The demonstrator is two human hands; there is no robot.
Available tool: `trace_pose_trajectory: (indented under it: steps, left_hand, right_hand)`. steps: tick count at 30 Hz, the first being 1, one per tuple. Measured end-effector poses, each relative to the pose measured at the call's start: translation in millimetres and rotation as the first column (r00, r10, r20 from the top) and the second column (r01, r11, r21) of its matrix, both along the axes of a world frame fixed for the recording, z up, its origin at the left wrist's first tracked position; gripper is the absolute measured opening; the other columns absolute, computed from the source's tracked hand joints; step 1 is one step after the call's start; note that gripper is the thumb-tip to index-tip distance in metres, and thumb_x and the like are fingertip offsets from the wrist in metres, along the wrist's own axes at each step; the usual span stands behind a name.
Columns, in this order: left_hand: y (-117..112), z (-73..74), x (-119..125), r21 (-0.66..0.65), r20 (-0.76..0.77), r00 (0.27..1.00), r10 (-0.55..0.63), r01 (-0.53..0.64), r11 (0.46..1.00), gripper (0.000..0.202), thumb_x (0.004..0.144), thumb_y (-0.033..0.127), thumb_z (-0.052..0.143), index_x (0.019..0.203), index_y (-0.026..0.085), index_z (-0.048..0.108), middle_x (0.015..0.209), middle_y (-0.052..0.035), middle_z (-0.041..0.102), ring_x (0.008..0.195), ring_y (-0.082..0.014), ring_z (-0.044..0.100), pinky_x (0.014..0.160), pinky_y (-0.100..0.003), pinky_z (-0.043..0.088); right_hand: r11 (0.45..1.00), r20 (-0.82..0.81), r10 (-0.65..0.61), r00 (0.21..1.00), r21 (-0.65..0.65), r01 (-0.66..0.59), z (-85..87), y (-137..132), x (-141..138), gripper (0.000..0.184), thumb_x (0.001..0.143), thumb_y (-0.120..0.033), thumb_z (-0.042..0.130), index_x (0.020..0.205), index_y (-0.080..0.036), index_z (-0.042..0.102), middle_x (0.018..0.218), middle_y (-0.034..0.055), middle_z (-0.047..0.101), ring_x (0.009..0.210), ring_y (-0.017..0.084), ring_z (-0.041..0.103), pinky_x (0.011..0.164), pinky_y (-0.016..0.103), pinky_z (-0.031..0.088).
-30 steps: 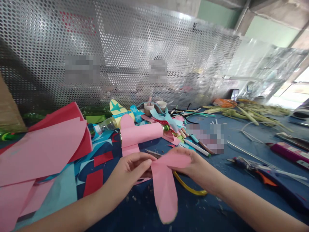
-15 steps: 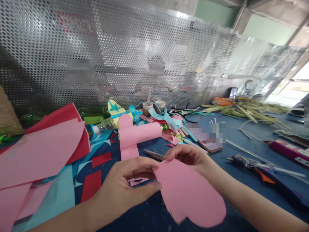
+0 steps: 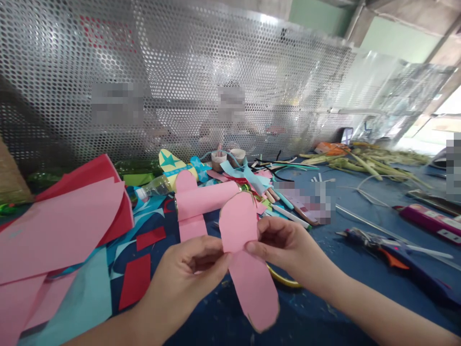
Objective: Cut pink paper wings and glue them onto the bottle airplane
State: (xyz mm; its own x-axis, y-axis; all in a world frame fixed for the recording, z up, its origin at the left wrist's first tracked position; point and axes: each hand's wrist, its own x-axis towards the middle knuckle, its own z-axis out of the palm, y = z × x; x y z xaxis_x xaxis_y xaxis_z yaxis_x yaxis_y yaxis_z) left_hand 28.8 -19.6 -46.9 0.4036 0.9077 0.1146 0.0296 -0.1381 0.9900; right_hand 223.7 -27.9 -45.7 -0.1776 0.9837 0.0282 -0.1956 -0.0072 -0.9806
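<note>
A pink paper cutout (image 3: 252, 281) with rounded ends and a narrow waist is held up between my two hands. My left hand (image 3: 196, 266) pinches its left edge at the waist between thumb and fingers. On the opposite edge my right hand (image 3: 284, 245) grips it, thumb in front. Just behind lies a bottle wrapped in pink paper (image 3: 207, 199), with pink paper wings across it. Scissors show only in part: a yellow handle loop (image 3: 284, 279) peeks out below my right hand, the rest hidden by the cutout.
Pink paper sheets (image 3: 68, 221) and red scraps (image 3: 135, 281) lie at the left. A yellow bottle model with blue stars (image 3: 169, 161) stands behind. Rightward are a phone (image 3: 306, 204), a glue gun (image 3: 389, 254) and a purple box (image 3: 432, 223). A perforated metal screen (image 3: 180, 72) closes the back.
The pink cutout has been unfolded from a doubled shape into one long piece. My right hand has shifted from its top corner to its right edge, and the scissors' yellow handle now shows.
</note>
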Motion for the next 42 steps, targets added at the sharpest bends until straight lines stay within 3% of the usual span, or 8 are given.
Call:
trace_pose_trajectory:
  steps: [4, 11, 20, 27, 32, 38, 42]
  left_hand:
    - [3, 1.9, 4, -0.092, 0.088, 0.996, -0.03, 0.038, 0.995, 0.014, 0.077, 0.019, 0.071, 0.087, 0.028, 0.076, 0.087, 0.0036, 0.078, 0.083, -0.0147, 0.072, 0.074, -0.017, 0.056]
    - [2, 2.1, 5, -0.138, 0.059, 0.998, 0.009, -0.001, 0.99, 0.013, 0.078, 0.022, 0.07, 0.09, 0.025, 0.073, 0.088, 0.0024, 0.078, 0.082, -0.0153, 0.072, 0.071, -0.019, 0.056]
    - [3, 0.3, 1, -0.052, -0.073, 0.997, 0.019, -0.023, 0.998, 0.012, 0.076, 0.021, 0.067, 0.086, 0.024, 0.073, 0.086, 0.0021, 0.078, 0.08, -0.0166, 0.072, 0.073, -0.022, 0.056]
    - [4, -1.3, 1, -0.098, -0.077, 0.997, 0.002, -0.009, 0.995, 0.013, 0.076, 0.023, 0.069, 0.088, 0.022, 0.072, 0.089, 0.0, 0.078, 0.083, -0.0193, 0.073, 0.074, -0.025, 0.057]
    - [7, 0.8, 0, -0.079, -0.114, 0.993, -0.008, -0.001, 0.997, 0.011, 0.077, 0.024, 0.069, 0.087, 0.022, 0.071, 0.087, 0.0, 0.077, 0.082, -0.0193, 0.072, 0.072, -0.025, 0.055]
    - [12, -1.3, -1, -0.131, -0.096, 0.995, -0.022, 0.01, 0.991, 0.011, 0.077, 0.029, 0.071, 0.085, 0.022, 0.068, 0.082, 0.0018, 0.075, 0.079, -0.0168, 0.069, 0.067, -0.023, 0.051]
    - [16, -2.1, -1, -0.206, -0.101, 0.995, -0.001, -0.02, 0.978, 0.013, 0.075, 0.029, 0.072, 0.084, 0.021, 0.068, 0.076, 0.002, 0.074, 0.073, -0.0151, 0.067, 0.062, -0.022, 0.048]
  right_hand:
    - [1.0, 0.066, -0.021, 0.998, 0.024, 0.019, -2.2, -2, 0, 0.027, 0.065, -0.031, 0.083, 0.069, -0.017, 0.06, 0.064, -0.0054, 0.059, 0.057, 0.007, 0.049, 0.056, 0.02, 0.04]
    - [0.993, 0.171, -0.081, 0.982, 0.099, 0.065, -10.9, -1, 0, 0.023, 0.07, -0.032, 0.079, 0.071, -0.018, 0.061, 0.065, -0.0044, 0.058, 0.059, 0.009, 0.051, 0.058, 0.023, 0.04]
    - [0.992, 0.2, -0.01, 0.98, 0.124, -0.016, -9.4, -3, -3, 0.019, 0.078, -0.028, 0.072, 0.09, -0.019, 0.06, 0.078, -0.001, 0.064, 0.07, 0.012, 0.058, 0.065, 0.024, 0.045]
    - [0.997, 0.229, 0.056, 0.972, 0.046, -0.069, -10.3, -6, -6, 0.03, 0.075, -0.04, 0.074, 0.088, -0.018, 0.058, 0.078, 0.0005, 0.062, 0.071, 0.014, 0.056, 0.066, 0.027, 0.044]
    - [0.996, 0.268, 0.085, 0.96, -0.013, -0.085, -10.1, -1, -3, 0.036, 0.071, -0.047, 0.076, 0.069, -0.018, 0.056, 0.067, -0.0033, 0.054, 0.061, 0.011, 0.049, 0.06, 0.025, 0.04]
    - [1.0, 0.289, 0.015, 0.957, 0.013, -0.019, -15.9, 3, 0, 0.036, 0.071, -0.048, 0.075, 0.066, -0.019, 0.056, 0.065, -0.0026, 0.056, 0.061, 0.012, 0.049, 0.06, 0.026, 0.04]
    - [0.997, 0.3, 0.072, 0.951, 0.018, -0.081, -16.4, 5, 0, 0.034, 0.074, -0.047, 0.072, 0.071, -0.019, 0.054, 0.071, -0.0015, 0.056, 0.065, 0.013, 0.052, 0.063, 0.027, 0.042]
